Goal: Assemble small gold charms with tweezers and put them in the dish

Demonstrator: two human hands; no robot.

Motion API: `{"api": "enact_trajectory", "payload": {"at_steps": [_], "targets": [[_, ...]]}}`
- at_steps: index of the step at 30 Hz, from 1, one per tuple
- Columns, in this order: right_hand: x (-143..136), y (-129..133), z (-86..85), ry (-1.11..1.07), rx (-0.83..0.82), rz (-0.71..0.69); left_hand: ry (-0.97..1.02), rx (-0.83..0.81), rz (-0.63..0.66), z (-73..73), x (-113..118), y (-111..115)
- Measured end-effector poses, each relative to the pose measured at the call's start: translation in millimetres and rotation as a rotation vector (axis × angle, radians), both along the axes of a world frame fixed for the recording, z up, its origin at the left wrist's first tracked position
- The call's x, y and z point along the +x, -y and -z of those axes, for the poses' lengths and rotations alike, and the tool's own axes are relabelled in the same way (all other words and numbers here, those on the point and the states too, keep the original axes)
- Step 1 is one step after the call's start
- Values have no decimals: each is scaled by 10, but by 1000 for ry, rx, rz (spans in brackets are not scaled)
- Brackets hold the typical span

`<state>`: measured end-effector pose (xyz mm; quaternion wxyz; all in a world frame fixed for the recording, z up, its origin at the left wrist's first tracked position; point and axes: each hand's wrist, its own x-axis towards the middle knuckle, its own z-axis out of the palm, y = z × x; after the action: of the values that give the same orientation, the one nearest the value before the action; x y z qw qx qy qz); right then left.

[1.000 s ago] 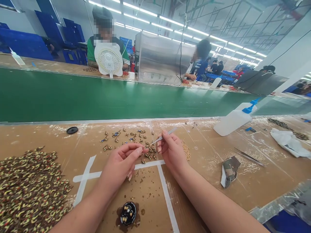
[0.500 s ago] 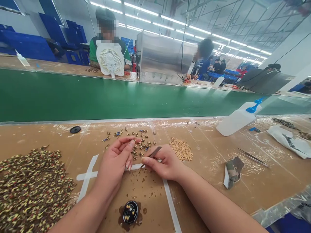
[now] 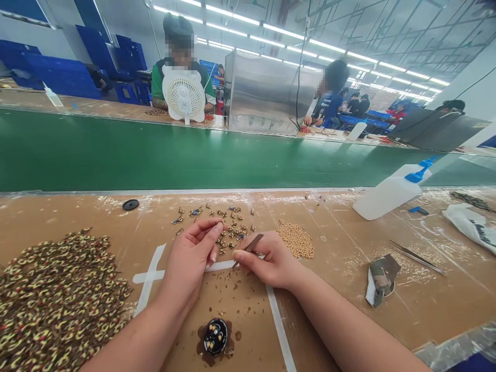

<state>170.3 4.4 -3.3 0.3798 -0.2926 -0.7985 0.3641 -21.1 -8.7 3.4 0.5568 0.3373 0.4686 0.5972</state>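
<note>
My right hand [image 3: 267, 258] is closed around dark tweezers [image 3: 251, 245], with their tips pointing down towards the table. My left hand [image 3: 196, 253] is pinched, thumb against forefinger; whatever lies between the fingertips is too small to make out. Just beyond both hands, several small brown-and-cream pieces [image 3: 232, 230], a few with blue parts, are scattered. Right of them lies a heap of tan beads [image 3: 296, 238]. Nearer to me, a small black dish [image 3: 215, 336] holds dark, shiny liquid with a few tan bits, in a brown stain.
A large pile of brown-and-yellow pieces [image 3: 58, 289] covers the left. White tape strips [image 3: 279, 330] mark the table. To the right are a white bottle [image 3: 387, 196], other tweezers [image 3: 416, 256] and a camouflage cloth piece [image 3: 382, 279]. A green belt [image 3: 194, 160] separates me from co-workers.
The whole view has shifted, with the scene lying slightly further right. Both hands keep nearly the same pose and place over the table.
</note>
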Motion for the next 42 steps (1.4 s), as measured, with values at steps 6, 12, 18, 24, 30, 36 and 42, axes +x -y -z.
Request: {"api": "enact_trajectory", "payload": {"at_steps": [6, 12, 18, 24, 30, 36, 42], "targets": [[6, -39, 17, -516, -407, 238, -138, -60, 116, 21, -9, 32], [-15, -121, 52, -755, -444, 398, -267, -39, 204, 51, 7, 39], [-54, -112, 14, -737, -478, 391, -320, -36, 244, 77, 19, 39], [-46, -116, 16, -686, -491, 422, -321, -23, 245, 50, 35, 54], [-41, -110, 26, -663, -487, 423, -341, -29, 256, 36, 32, 49], [-47, -92, 15, -659, -509, 420, -369, -48, 260, 3, 34, 75], [-48, -92, 10, -637, -493, 428, -359, -40, 261, -5, 41, 69]]}}
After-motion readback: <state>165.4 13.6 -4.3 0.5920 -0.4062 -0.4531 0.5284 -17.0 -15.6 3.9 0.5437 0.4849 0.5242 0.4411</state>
